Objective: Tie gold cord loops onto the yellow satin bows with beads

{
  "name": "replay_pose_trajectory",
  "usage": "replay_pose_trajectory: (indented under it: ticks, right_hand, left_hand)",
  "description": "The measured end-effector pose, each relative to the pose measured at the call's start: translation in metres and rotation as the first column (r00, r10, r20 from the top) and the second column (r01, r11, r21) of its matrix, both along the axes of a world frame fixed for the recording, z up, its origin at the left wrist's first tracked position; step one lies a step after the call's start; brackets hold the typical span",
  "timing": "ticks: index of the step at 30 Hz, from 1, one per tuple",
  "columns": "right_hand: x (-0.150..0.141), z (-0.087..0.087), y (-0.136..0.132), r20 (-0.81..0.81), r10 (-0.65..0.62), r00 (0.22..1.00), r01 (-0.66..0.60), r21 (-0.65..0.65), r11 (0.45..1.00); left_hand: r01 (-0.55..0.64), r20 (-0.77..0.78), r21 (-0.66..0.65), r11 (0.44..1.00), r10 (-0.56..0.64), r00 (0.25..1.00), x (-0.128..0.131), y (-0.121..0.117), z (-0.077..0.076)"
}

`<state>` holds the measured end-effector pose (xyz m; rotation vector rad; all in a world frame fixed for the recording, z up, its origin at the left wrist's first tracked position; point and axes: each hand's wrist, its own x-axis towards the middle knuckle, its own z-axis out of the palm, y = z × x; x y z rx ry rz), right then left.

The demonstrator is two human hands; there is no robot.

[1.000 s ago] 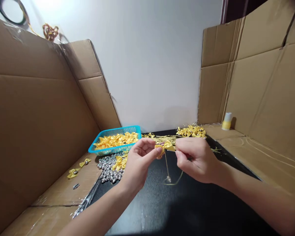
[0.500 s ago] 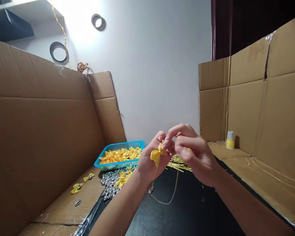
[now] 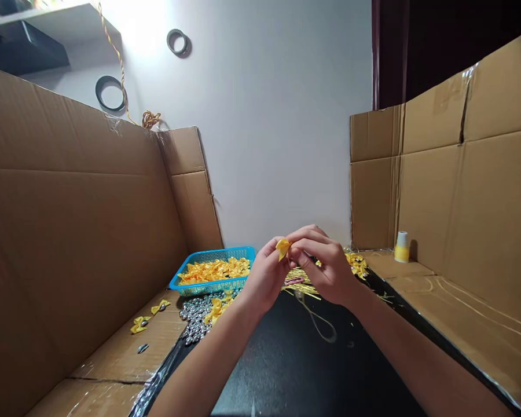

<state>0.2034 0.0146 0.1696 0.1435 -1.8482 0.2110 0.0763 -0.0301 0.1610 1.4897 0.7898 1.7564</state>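
My left hand (image 3: 264,275) is closed, pinching a small yellow ribbon bow (image 3: 283,248) between its fingertips. The fingers of my right hand (image 3: 327,266) are curled in and meet at the bow's right side. Fingers cover part of the bow, and a bit of yellow also shows by my right palm. Below the hands a pale thread (image 3: 325,336) hangs in a blurred loop over the black table top (image 3: 286,370).
A blue basket (image 3: 173,285) of yellow bows stands behind silver beads (image 3: 195,318) on the left. Behind my hands lie yellow-gold strands (image 3: 304,288). A thread spool (image 3: 402,248) stands right, and cardboard walls (image 3: 469,202) rise on both sides.
My right hand has come in closer to my left, and its fingers now meet at the bow. The bow has turned and risen slightly. The thread loop has swung to the right.
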Motion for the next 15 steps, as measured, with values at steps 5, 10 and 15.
replay_pose_trajectory:
  ticks: [5,10,15]
  right_hand:
    - [0.003,0.002,-0.002,0.030,-0.005,1.000,0.007,-0.062,0.998]
    - [0.005,0.002,-0.005,0.082,0.039,0.996,-0.031,-0.101,0.994]
    - [0.003,0.001,-0.010,0.077,0.040,0.996,-0.030,-0.122,0.992]
  left_hand:
    - [-0.239,-0.176,0.315,0.919,0.304,0.936,-0.010,-0.019,0.009]
    - [-0.366,-0.517,0.501,0.784,0.610,0.601,-0.016,-0.036,0.021]
    - [-0.279,-0.655,0.545,0.791,0.609,0.448,-0.018,-0.039,0.026]
